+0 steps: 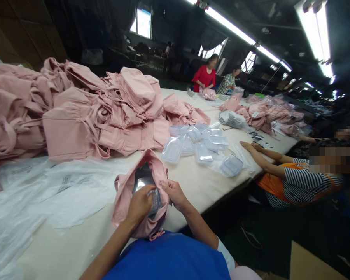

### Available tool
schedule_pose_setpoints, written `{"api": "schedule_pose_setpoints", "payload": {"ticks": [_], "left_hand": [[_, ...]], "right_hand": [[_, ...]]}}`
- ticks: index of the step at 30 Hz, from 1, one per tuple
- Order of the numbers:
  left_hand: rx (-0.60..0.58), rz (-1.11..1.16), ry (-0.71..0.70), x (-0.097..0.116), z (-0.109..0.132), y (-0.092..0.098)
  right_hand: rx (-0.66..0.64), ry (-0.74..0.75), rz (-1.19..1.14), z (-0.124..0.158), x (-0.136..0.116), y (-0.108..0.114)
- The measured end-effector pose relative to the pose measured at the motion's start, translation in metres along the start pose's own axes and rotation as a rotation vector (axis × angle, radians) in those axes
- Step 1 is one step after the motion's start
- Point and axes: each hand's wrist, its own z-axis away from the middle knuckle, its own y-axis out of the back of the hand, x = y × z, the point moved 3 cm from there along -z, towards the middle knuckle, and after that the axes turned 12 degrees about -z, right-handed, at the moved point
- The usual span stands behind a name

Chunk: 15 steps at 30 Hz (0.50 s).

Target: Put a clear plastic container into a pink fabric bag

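A pink garment [125, 190] lies bunched at the near edge of the long white table [192, 182], right in front of me. My left hand [140, 202] is closed on a clear plastic insert [144, 181] that sits inside the garment's opening. My right hand [175, 194] pinches the pink fabric at the right side of that opening. Both forearms reach up from my blue shirt at the bottom of the view.
A big heap of pink garments [76, 109] fills the table's left. Several clear plastic trays [198, 142] lie in the middle, clear plastic bags [32, 194] at near left. A seated person in stripes [297, 179] rests both arms on the table's right edge. Two people [205, 76] work at the far end.
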Motion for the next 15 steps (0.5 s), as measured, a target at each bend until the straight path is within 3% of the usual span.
{"api": "schedule_pose_setpoints", "payload": {"ticks": [4,5,8,10,15], "left_hand": [[0.461,-0.353,0.203,-0.032,0.030,0.064],[0.499,-0.325,0.314,-0.044,0.035,0.072],[0.308,0.187,0.600,-0.075,0.042,0.068],[0.147,0.466,0.624,-0.080,0.041,0.057],[0.070,0.494,0.557,-0.059,0.037,0.052]], "right_hand": [[-0.008,-0.055,-0.058,0.001,0.005,-0.010],[-0.017,-0.033,-0.034,0.001,0.005,-0.014],[-0.023,0.111,0.150,-0.001,0.002,-0.025],[0.006,0.239,0.343,-0.001,-0.002,-0.034],[-0.032,0.413,0.664,0.001,-0.014,-0.058]]}}
